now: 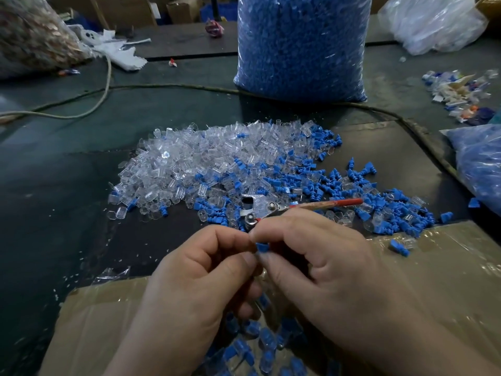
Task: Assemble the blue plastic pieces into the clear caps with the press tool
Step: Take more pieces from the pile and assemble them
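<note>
One small blue piece pinched between left hand, right hand

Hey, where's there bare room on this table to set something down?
Bare table left of the clear caps, between the cord and the cardboard box. A narrower strip lies between the caps and the big blue bag. Crowded: blue pieces around the press tool and to its right.

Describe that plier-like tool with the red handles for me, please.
The press tool has a shiny metal head with two round rivets, pointing left over the heap of clear caps. One red handle, worn brownish midway, sticks out to the right; the other disappears into the right hand, which seems to grip it.
</note>
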A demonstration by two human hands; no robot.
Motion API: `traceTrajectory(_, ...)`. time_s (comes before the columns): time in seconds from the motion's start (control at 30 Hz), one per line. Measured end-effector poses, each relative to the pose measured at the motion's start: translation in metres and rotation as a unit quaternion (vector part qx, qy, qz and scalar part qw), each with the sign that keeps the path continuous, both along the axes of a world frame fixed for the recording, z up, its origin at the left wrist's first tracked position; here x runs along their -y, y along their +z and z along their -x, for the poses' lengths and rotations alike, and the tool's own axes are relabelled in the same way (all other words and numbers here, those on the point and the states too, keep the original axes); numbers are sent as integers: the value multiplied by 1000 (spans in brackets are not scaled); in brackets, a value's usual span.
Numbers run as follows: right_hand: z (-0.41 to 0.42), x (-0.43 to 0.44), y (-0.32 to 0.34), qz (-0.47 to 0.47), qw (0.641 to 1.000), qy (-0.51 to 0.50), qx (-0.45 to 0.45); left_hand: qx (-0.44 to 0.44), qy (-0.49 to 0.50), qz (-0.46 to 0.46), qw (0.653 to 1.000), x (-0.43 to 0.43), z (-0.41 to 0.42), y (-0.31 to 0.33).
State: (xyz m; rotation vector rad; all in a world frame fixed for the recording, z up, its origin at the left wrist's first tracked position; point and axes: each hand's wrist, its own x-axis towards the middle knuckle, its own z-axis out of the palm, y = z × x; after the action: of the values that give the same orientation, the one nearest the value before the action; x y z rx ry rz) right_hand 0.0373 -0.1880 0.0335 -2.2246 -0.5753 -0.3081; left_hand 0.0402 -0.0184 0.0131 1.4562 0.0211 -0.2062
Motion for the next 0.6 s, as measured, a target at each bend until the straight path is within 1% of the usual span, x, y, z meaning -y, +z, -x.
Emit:
traceTrajectory(0.07, -1, 1, 0, -10, 1000, -2, 12, -4, -13, 20, 1000, -1, -1, -1)
traceTrajectory(0.2, -1, 3, 0, -46, 999, 29, 0, -14, -15, 74, 997, -4, -3, 1)
traceTrajectory(0.4, -1, 2, -1, -2, 998, 44, 34, -27, -16, 94, 995, -3, -2, 4)
traceTrajectory(0.53, -4, 3, -2, 26, 996, 18, 84, -31, -18, 109, 993, -1, -1, 6)
traceTrajectory(0.6, -5, 2, -4, 40, 995, 9, 87, -39, -13, 123, 991, -2, -1, 6)
